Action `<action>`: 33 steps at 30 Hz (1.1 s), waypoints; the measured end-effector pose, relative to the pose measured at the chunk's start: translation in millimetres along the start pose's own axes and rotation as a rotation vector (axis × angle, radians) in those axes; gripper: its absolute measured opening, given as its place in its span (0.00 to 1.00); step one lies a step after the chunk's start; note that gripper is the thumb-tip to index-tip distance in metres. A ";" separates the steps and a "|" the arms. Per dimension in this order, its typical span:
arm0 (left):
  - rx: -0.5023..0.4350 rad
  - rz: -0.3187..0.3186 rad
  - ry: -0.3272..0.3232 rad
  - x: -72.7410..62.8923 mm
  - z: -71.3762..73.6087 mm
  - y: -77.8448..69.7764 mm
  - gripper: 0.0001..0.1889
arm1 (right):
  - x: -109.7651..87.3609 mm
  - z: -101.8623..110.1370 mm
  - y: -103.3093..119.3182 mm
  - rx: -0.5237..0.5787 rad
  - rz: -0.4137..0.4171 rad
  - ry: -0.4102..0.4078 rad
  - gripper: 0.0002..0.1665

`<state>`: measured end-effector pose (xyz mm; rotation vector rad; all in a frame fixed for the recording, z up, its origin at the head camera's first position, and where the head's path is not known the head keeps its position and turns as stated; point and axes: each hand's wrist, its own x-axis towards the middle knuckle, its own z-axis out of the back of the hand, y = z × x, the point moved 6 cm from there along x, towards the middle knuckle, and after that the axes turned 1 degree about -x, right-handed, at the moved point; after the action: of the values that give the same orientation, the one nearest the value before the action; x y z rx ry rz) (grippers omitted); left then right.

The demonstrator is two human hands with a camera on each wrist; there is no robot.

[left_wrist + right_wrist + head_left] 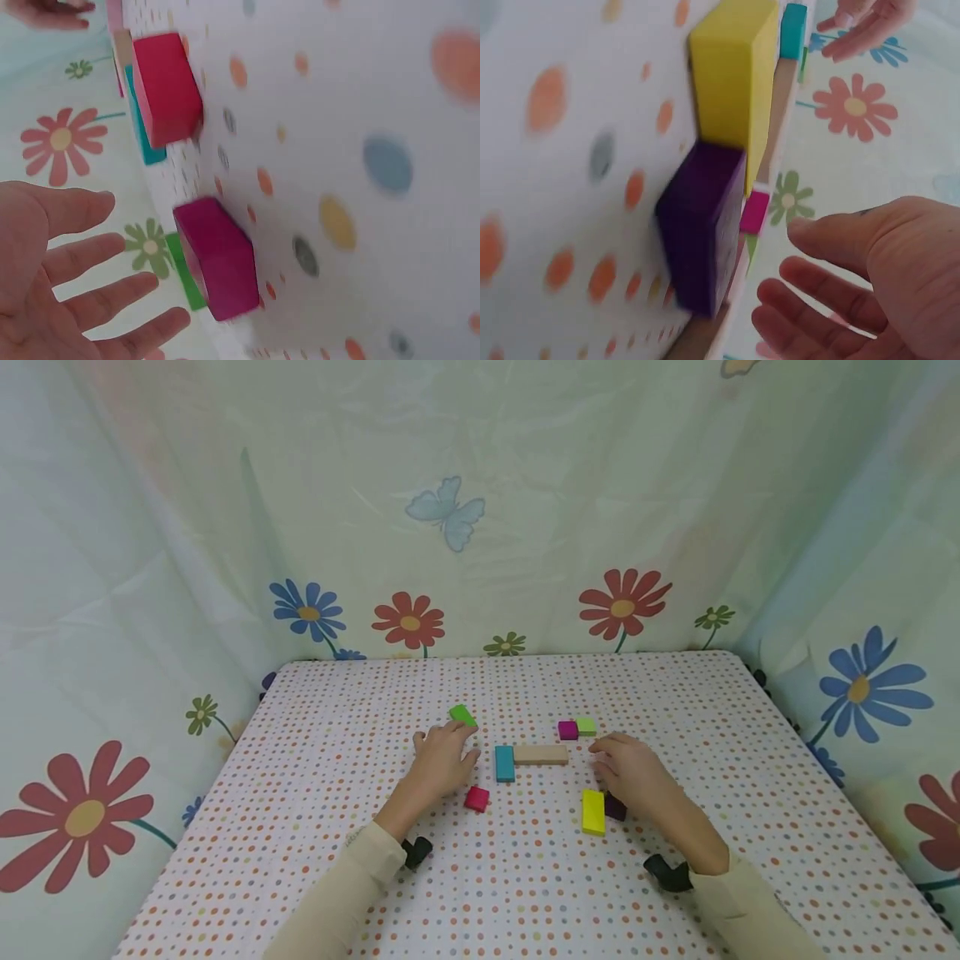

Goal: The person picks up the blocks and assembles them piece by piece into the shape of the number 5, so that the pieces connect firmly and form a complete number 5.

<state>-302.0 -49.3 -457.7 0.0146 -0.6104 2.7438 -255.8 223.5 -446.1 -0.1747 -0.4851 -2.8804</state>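
My left hand (442, 760) hovers over the table with its fingers spread and nothing in them. Just past its fingertips lies a green block (462, 716), and a red block (477, 799) sits nearer me. The left wrist view also shows a magenta block (217, 259) beside this hand, hidden under it from the head view. My right hand (633, 777) is likewise relaxed, fingers slightly bent, holding nothing. Close below it a dark purple block (615, 807) leans against a yellow block (593, 812). Beyond its fingertips a second magenta block (567, 730) meets a light green one (587, 727).
Between the hands, a teal block (505, 763) stands end to side with a plain wooden block (541, 755). A dotted cloth covers the table (510, 893). Flower-printed curtains (525, 510) hang behind and along both sides.
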 end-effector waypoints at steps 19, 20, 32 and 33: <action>-0.041 0.097 -0.041 28.9 2.6 30.1 0.22 | -30.1 13.7 -56.4 -0.065 -0.231 0.027 0.18; -0.041 0.103 -0.039 31.1 2.1 31.2 0.24 | -31.2 14.1 -57.3 -0.059 -0.230 0.025 0.17; -0.020 0.120 -0.006 45.5 -6.1 41.2 0.28 | -33.6 8.8 -61.6 0.005 -0.239 0.031 0.21; -0.019 0.117 -0.007 45.8 -6.3 40.7 0.28 | -33.2 8.1 -62.0 0.005 -0.246 0.034 0.21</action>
<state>-358.0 -67.0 -476.5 -0.0170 -0.6593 2.8515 -237.2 289.7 -462.8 -0.0689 -0.5420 -3.1147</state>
